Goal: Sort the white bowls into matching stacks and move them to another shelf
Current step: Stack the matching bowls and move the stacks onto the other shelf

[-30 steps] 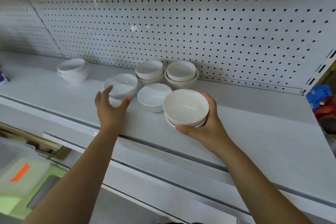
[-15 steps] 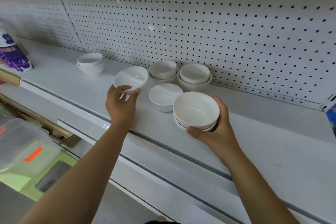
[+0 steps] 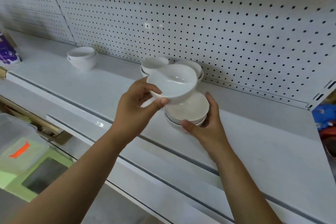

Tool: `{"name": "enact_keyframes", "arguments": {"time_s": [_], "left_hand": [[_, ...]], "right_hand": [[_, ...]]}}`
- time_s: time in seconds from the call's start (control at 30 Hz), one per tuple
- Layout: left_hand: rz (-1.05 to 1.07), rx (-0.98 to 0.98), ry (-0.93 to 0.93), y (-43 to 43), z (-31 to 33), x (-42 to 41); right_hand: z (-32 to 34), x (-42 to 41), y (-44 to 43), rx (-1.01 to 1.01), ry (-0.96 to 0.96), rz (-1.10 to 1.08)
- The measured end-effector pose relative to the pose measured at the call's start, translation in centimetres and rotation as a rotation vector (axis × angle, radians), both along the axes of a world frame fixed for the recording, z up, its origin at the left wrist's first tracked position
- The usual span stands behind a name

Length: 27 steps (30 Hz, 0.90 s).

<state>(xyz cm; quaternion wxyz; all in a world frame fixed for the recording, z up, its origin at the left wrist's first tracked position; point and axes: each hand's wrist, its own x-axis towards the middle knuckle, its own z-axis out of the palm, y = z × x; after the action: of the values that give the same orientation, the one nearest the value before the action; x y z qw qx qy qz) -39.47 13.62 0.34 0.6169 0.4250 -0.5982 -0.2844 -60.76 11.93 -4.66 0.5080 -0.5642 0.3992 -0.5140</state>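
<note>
My left hand (image 3: 135,110) grips a single white bowl (image 3: 172,82) by its near rim and holds it tilted in the air, just above and left of a short stack of white bowls (image 3: 187,110). My right hand (image 3: 205,127) cups that stack from the right side, low over the white shelf (image 3: 101,85). Behind the lifted bowl, two more stacks stand at the pegboard: one stack (image 3: 153,64) on the left and another (image 3: 195,68) mostly hidden. A further pair of nested bowls (image 3: 81,57) sits far left on the shelf.
A white pegboard wall (image 3: 200,20) backs the shelf. A purple-printed package (image 3: 8,52) stands at the far left edge. Below left lie clear plastic bins (image 3: 20,143) with an orange tag. Blue and red items (image 3: 325,120) crowd the right edge.
My left hand closed on the single bowl, lifted it off the shelf and carried it right, over the stack in my right hand. The small bowl beside the stack is now hidden.
</note>
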Motion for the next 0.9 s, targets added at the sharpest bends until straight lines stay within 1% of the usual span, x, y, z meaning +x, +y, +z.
{"name": "enact_keyframes", "arguments": {"time_s": [0.07, 0.23, 0.37, 0.53, 0.7, 0.9], "left_hand": [[-0.02, -0.011, -0.062, -0.2, -0.7, -1.0], [0.001, 0.045, -0.171, -0.1, -1.6, -2.2], [0.03, 0.061, -0.218, 0.4, -2.0, -2.7], [0.007, 0.08, -0.195, 0.9, -2.2, -2.6], [-0.051, 0.178, -0.066, 1.2, -1.9, -2.7], [-0.045, 0.235, 0.009, 1.3, -2.3, -2.8]], "right_hand": [[0.0, -0.1, 0.0, 0.009, -0.014, 0.002], [0.4, -0.2, 0.0, 0.021, -0.056, -0.026], [0.4, -0.1, 0.1, 0.026, -0.08, -0.033], [0.3, -0.1, 0.1, 0.042, -0.081, -0.027], [0.2, -0.2, -0.1, 0.031, -0.084, -0.024], [0.2, -0.3, 0.2, 0.037, -0.116, -0.036]]}}
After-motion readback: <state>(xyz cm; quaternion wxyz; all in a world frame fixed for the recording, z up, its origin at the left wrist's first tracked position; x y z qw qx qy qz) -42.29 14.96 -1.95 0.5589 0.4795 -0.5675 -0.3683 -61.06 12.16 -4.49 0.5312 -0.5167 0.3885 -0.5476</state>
